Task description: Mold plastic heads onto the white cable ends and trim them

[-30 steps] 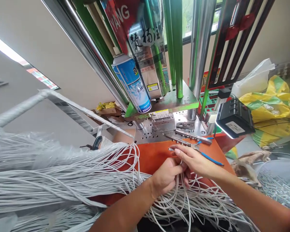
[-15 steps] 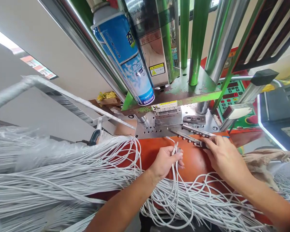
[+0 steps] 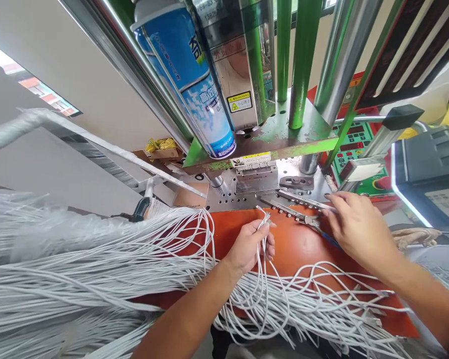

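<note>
My left hand (image 3: 251,244) is closed around several white cables (image 3: 262,257), their bare ends sticking up past the thumb. My right hand (image 3: 359,224) pinches the near end of a slotted metal mould strip (image 3: 303,200) by the press. Just below lies a second mould strip (image 3: 282,208) with small pegs along its edge. A pair of pliers (image 3: 313,222) with a blue handle rests at that strip's end, partly hidden behind my right hand. Beneath both hands, a heap of white cables (image 3: 284,304) spreads over the orange-red table surface (image 3: 295,244).
The press's metal bed (image 3: 224,192) holds a mould block (image 3: 256,182) and a dark clamp plate (image 3: 297,182). A blue spray can (image 3: 189,85) stands above on a green plate (image 3: 284,144). Bundled cables (image 3: 78,259) fill the left; a control panel (image 3: 353,149) sits right.
My right hand has shifted from the lower strip's end to the upper strip, uncovering the pliers. My left hand keeps its cables. The view has shifted slightly.
</note>
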`<act>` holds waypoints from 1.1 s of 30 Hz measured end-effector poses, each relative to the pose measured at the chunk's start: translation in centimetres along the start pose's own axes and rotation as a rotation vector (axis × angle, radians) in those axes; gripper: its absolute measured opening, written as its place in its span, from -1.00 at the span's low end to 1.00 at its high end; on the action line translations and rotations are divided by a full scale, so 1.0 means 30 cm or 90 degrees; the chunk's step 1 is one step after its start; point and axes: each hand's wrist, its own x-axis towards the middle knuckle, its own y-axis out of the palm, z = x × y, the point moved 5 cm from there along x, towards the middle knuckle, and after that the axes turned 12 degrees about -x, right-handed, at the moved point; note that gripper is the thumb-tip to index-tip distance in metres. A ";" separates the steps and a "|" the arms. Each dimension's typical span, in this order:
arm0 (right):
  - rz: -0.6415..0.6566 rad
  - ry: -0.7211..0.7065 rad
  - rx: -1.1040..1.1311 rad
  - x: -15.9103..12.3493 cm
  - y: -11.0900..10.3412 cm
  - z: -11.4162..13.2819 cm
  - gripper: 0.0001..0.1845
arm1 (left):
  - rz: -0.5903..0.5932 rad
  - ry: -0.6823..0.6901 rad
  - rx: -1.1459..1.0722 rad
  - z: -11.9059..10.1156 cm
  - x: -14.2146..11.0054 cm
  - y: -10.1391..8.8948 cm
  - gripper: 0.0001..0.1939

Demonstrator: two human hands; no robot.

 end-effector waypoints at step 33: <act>0.116 -0.017 0.311 -0.192 0.081 0.287 -0.66 | -0.006 -0.058 0.264 0.038 -0.035 0.063 -0.60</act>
